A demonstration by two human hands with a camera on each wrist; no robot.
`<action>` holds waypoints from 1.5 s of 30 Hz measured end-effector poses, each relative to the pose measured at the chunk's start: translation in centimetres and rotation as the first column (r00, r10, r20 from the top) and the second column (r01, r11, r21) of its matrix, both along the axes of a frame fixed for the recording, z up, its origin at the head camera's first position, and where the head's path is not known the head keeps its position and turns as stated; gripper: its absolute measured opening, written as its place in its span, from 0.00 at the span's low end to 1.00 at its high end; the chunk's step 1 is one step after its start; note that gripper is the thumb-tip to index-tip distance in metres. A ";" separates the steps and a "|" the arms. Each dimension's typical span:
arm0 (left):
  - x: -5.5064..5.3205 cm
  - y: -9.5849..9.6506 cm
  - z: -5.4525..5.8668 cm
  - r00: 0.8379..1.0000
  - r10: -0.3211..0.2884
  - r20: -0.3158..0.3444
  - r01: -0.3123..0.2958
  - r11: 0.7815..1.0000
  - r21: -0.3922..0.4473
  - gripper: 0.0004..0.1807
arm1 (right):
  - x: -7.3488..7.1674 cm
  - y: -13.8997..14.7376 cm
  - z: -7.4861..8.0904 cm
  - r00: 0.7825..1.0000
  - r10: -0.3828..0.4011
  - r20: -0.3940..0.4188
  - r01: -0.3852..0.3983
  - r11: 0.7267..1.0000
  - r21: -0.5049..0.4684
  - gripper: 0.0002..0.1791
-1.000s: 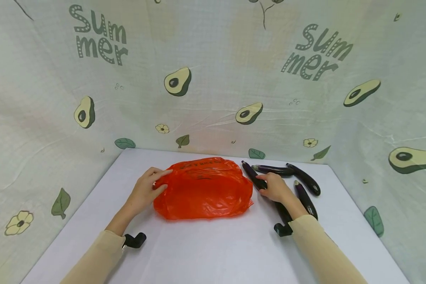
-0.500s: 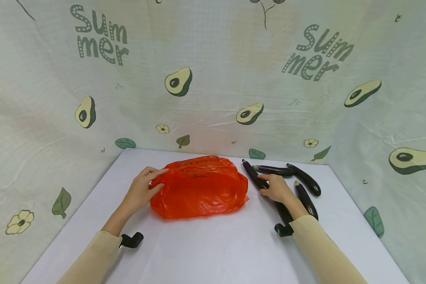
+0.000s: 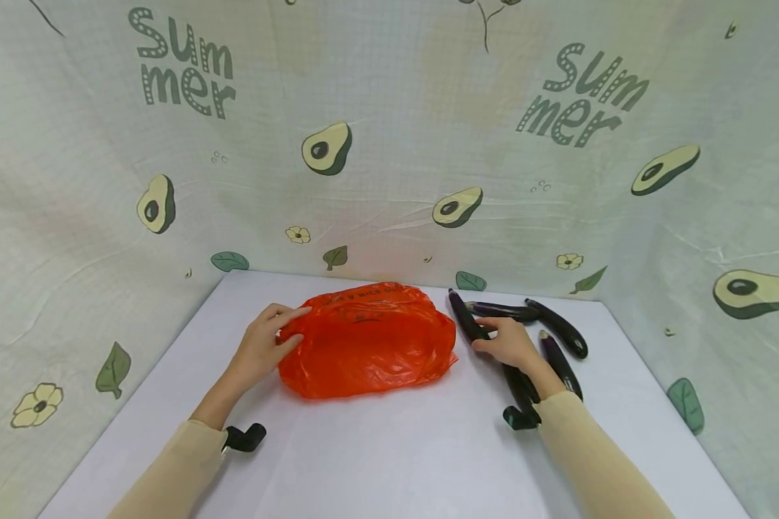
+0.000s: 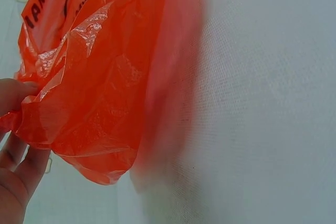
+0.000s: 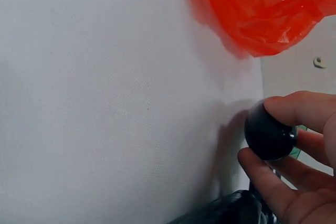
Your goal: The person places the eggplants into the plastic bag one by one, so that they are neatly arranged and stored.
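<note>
My left hand (image 3: 262, 346) pinches the left edge of a red plastic bag (image 3: 370, 346), which bulges off the white table with dark lettering along its far side. In the left wrist view, thumb and fingers (image 4: 32, 174) hold the crumpled film of the bag. To the bag's right, my right hand (image 3: 506, 342) grips a long dark purple eggplant (image 3: 462, 310), its far tip pointing away from me. The right wrist view shows its rounded end (image 5: 266, 132) between the thumb and fingers. Another eggplant (image 3: 519, 386) lies below the right hand, partly hidden by the wrist.
Several more eggplants lie to the right: one crosswise (image 3: 503, 311) behind the hand, one slanting (image 3: 561, 330) at the far right and one (image 3: 558, 364) beside the forearm. A printed cloth backdrop (image 3: 389, 144) closes off the table's back and sides.
The bag has shifted slightly left and its far edge has risen a little. The gripped eggplant's far tip has moved slightly right and away from me. Both hands keep their holds.
</note>
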State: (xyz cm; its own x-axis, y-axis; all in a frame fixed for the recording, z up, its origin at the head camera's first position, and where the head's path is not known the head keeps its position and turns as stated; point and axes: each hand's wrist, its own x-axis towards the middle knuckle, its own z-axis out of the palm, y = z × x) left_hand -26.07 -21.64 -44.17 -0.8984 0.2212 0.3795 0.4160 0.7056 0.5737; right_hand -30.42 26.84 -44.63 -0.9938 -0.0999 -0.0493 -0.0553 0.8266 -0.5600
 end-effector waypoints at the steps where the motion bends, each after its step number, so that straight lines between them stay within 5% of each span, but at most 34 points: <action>1: 0.0 0.1 0.0 1.000 0.001 -0.004 -0.001 1.000 -0.001 0.30 | 0.1 0.0 0.1 1.000 -0.011 0.003 0.011 1.000 -0.017 0.33; 11: -0.2 0.9 0.4 1.000 0.004 -0.014 -0.003 1.000 0.014 0.30 | 2.4 1.4 2.8 0.998 0.013 -0.059 -0.018 0.996 -0.083 0.33; 18: -0.2 1.6 0.6 1.000 0.010 -0.021 -0.009 1.000 0.023 0.29 | 5.3 1.9 6.2 0.989 0.047 -0.141 -0.058 0.995 -0.076 0.32; 25: -0.2 2.2 0.5 1.000 0.023 -0.013 -0.022 0.999 0.047 0.29 | 8.6 1.4 8.5 0.990 0.081 -0.112 -0.086 0.996 -0.034 0.34; 32: -0.2 2.8 0.9 0.999 0.033 -0.015 -0.032 0.998 0.048 0.30 | 10.2 0.7 8.6 0.983 0.142 -0.116 -0.149 0.987 -0.057 0.31; 45: -0.3 4.0 1.5 1.000 0.027 0.009 -0.028 0.998 0.057 0.30 | 9.8 -1.6 7.2 0.980 0.201 -0.016 -0.201 0.974 -0.103 0.30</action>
